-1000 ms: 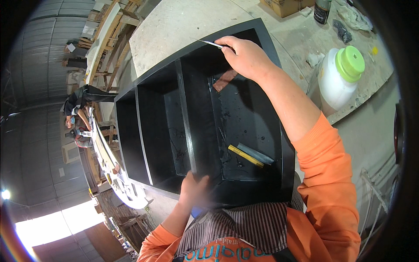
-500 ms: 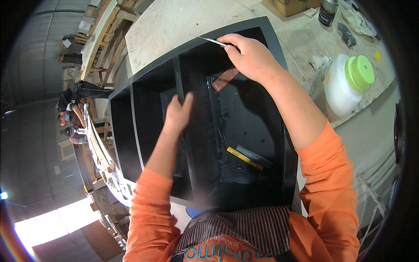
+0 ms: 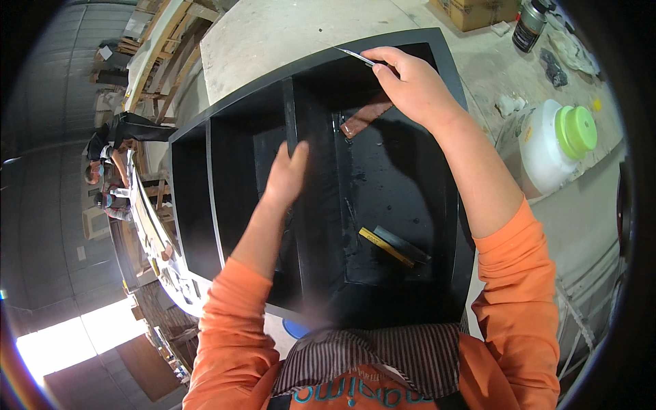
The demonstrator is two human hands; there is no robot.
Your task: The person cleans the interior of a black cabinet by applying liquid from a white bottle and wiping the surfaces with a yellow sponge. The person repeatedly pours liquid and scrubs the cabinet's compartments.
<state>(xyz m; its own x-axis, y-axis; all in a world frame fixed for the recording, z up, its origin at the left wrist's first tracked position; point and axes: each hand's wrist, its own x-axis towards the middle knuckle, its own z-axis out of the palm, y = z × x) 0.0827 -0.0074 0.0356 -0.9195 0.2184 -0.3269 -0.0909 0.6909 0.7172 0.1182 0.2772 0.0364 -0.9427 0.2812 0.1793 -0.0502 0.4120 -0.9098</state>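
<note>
A black box (image 3: pixel 225 106) with dividers inside lies before me on its back, its compartments facing up. My left hand (image 3: pixel 287 174) straddles the upper edge of one divider (image 3: pixel 290 109), thumb on one side and fingers on the other. At the far rim, my right hand (image 3: pixel 410 82) pinches a thin, pointed metal blade (image 3: pixel 359 57); its handle is hidden in the fingers. Below that hand, a reddish-brown flat strip (image 3: pixel 365 118) lies in the right compartment. A yellow bar (image 3: pixel 386 247) and a dark grey bar (image 3: pixel 403 244) lie nearer me in that compartment.
On the pale worktop to the right stand a white jug with a green lid (image 3: pixel 550 147), a dark can (image 3: pixel 530 27) and a cardboard box (image 3: pixel 482 12). Crumpled plastic (image 3: pixel 572 48) lies by the can. Other people (image 3: pixel 113 154) work at a far-left bench.
My view has shifted slightly, so the box and both hands appear a little farther right. Both hands keep nearly the same places on the box.
</note>
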